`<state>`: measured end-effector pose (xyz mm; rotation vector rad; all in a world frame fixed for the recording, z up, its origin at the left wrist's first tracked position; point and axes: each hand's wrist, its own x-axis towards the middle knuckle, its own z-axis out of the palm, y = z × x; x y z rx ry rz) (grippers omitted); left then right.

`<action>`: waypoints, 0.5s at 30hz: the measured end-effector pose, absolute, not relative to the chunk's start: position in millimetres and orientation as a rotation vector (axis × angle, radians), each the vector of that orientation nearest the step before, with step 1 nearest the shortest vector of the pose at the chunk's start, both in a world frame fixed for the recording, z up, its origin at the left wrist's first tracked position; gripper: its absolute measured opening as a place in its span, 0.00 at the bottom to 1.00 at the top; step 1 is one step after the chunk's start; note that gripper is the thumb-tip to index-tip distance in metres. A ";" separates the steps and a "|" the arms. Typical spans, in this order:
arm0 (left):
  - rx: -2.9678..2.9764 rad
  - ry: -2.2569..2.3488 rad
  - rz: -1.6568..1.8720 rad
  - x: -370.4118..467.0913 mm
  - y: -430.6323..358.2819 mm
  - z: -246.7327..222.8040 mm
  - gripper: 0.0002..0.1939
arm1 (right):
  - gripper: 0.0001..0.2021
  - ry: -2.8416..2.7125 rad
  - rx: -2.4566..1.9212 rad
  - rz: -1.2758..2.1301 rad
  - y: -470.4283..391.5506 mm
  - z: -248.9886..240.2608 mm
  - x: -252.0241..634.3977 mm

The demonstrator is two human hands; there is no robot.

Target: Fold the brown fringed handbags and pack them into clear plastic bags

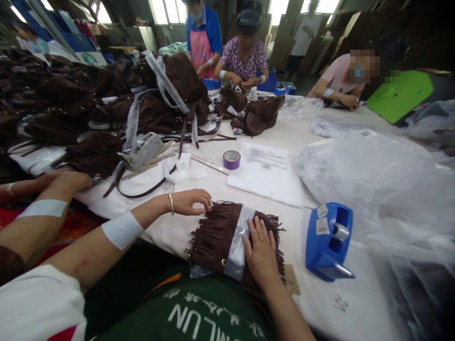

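Behind a white-covered table (316,303), co-workers (243,59) are seen. Near its edge, a brown fringed bag (222,229) is laid, with a greyish band (237,244) across it. Upon the bag, the right hand (262,244) is rested flat, with fingers slightly apart. The left hand (194,201) is loosely curved beside the fringe (202,234), and whether this is pinched cannot be told. At right, a blue tape dispenser (320,248) is placed

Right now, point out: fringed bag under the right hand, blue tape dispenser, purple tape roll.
Fringed bag (223,241): head view, brown panel.
Blue tape dispenser (322,248): head view, blue side.
Purple tape roll (232,163): head view, outer face.
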<state>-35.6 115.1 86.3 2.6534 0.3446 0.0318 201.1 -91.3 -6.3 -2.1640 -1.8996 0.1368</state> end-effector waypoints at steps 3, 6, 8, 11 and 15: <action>2.762 0.646 0.145 -26.8 115.4 88.6 0.08 | 0.26 -1.898 -2.167 0.135 -90.4 -6.4 200.4; 2.861 0.808 0.452 10.4 95.2 81.2 0.12 | 0.26 -1.896 -2.165 0.131 -88.8 -4.1 196.7; 2.874 0.772 0.482 39.0 71.3 66.3 0.19 | 0.25 -1.890 -2.162 0.131 -89.2 -1.8 196.7; 2.885 0.815 0.297 64.4 37.6 34.1 0.29 | 0.25 -1.870 -2.153 0.142 -97.0 1.1 210.8; 2.880 0.859 0.187 63.5 24.2 10.5 0.32 | 0.24 -1.636 -2.194 0.052 -118.4 5.9 254.5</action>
